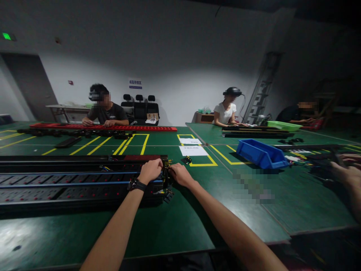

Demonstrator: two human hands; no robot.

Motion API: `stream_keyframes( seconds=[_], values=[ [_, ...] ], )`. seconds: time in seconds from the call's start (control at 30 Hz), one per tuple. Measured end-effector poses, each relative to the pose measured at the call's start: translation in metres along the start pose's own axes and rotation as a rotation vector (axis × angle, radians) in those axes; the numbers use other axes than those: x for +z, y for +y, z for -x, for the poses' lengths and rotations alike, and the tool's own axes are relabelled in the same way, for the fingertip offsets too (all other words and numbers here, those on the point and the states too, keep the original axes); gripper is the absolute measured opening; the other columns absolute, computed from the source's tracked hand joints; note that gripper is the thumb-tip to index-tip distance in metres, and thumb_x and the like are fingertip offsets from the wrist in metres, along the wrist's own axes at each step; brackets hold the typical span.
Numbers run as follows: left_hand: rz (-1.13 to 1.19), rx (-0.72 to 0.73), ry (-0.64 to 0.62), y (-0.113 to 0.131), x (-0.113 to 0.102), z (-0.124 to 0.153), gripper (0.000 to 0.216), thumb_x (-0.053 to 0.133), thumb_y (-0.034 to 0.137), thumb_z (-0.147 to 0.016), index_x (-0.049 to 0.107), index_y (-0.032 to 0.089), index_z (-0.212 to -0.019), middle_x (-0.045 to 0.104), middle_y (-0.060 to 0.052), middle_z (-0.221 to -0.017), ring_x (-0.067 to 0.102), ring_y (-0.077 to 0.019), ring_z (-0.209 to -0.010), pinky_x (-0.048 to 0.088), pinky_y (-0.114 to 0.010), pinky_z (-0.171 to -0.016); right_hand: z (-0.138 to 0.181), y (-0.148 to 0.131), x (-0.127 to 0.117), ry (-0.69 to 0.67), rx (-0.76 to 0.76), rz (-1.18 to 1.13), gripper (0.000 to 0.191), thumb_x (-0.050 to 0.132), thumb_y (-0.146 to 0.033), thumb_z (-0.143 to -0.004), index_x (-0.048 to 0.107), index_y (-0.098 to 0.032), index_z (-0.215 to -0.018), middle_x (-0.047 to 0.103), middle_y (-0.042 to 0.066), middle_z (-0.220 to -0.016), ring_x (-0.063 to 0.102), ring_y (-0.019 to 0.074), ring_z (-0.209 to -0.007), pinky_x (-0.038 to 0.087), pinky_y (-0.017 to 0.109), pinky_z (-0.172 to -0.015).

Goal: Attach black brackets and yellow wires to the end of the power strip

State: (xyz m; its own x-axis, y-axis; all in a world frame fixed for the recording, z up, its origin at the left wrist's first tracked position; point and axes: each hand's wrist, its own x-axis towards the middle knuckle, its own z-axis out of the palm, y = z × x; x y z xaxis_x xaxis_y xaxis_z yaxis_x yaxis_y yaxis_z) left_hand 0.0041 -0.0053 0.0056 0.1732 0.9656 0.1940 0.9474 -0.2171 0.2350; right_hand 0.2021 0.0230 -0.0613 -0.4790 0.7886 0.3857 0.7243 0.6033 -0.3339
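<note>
view: head camera only, looking forward and down over the green table (pixel 158 229).
socket strips: long black socket strips (pixel 70 178) lie side by side on the table, left of and partly under the hands; red dots along their faces, blue edges between rows.
long axis: left to right across the person's front; the left ends run out of frame, the right ends finish at the hands.
left hand: the left hand (pixel 150 170), watch (pixel 134 184) at the wrist, lies over the strips' right end, coming across from the near side; fingers curled, tips mostly hidden, so cannot tell what they hold.
right hand: the right hand (pixel 182 175) sits just beyond that end, over bare table, pointing back along the axis; thumb and fingers drawn close together, but a firm grip cannot be made out.
nearer hand: the left, on the strips themselves; the right faces it from just off the end.
strip end: dark, cluttered gap between the hands, bits of yellow showing; a black connector (pixel 169 195) with leads on the near side.
beyond: a small black-and-yellow part (pixel 186 160) past the right hand, then paper sheets (pixel 193 151); blue bin (pixel 261 156) well apart, to the right.
</note>
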Motion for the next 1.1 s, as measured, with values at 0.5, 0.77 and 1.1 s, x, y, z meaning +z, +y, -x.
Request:
stream_keyframes(
  seconds=[0.5,0.77,1.1],
  values=[
    [0.043,-0.002,-0.010,-0.002,0.001,0.000,0.031,0.047,0.022,-0.088,0.070,0.030,-0.107,0.077,-0.004,-0.111,0.071,-0.0271,-0.105,0.053,-0.037,-0.088,0.017,0.015,-0.030,0.116,0.470,0.383,0.025,0.055,-0.027,-0.094,0.077,-0.018,-0.086,0.075,0.014,-0.090,0.062,0.0281,-0.096,0.040,0.036,-0.086],
    [-0.036,0.044,-0.023,-0.004,0.006,-0.002,0.042,0.043,0.024,-0.092,0.070,0.033,-0.124,0.076,-0.005,-0.120,0.071,-0.0287,-0.109,0.053,-0.041,-0.094,0.013,-0.028,-0.029,0.080,0.028,0.165,0.043,0.042,-0.028,-0.104,0.052,-0.026,-0.146,0.065,0.009,-0.129,0.055,0.0230,-0.115,0.039,0.034,-0.096],
    [-0.054,0.062,-0.025,-0.005,0.008,-0.003,0.041,0.043,0.026,-0.093,0.072,0.036,-0.119,0.076,-0.004,-0.118,0.072,-0.0285,-0.107,0.054,-0.040,-0.092,0.007,-0.025,-0.020,0.081,-0.031,0.009,0.041,0.034,-0.034,-0.109,0.072,-0.022,-0.119,0.075,0.006,-0.111,0.063,0.0201,-0.101,0.044,0.033,-0.093]
  ],
)
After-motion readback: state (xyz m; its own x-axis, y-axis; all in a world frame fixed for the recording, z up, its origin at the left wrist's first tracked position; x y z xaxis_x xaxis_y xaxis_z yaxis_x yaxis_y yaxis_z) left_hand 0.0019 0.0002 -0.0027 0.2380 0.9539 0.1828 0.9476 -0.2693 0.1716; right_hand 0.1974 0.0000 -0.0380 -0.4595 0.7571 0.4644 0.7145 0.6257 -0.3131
